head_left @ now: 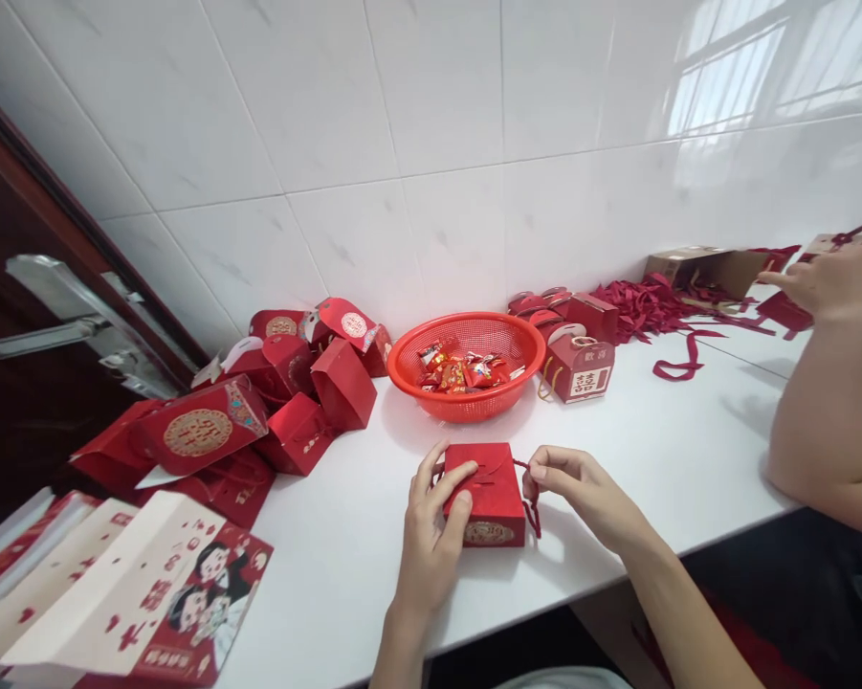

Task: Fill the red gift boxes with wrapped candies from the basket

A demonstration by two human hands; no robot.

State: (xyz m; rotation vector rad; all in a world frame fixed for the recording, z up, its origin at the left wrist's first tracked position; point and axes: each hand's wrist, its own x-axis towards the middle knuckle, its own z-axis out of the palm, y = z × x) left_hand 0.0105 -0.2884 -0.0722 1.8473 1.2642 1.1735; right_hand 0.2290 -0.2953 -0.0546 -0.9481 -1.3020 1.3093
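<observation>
A small red gift box (492,498) with a gold emblem on its side lies on the white table in front of me. My left hand (431,517) rests on its left side, fingers spread over the top and holding it against the table. At the right side, my right hand (570,483) pinches the dark red cord (532,517) that hangs from the box. Just beyond the box stands a red plastic basket (408,383) with wrapped candies (466,371) in it.
Red boxes (201,426) are piled at the left, with cream-and-red printed bags (136,593) nearer me. A small box with handles (584,373) stands right of the basket, beside dark red ribbons (646,304). Another person's arm (825,383) reaches in from the right. A tiled wall bounds the table.
</observation>
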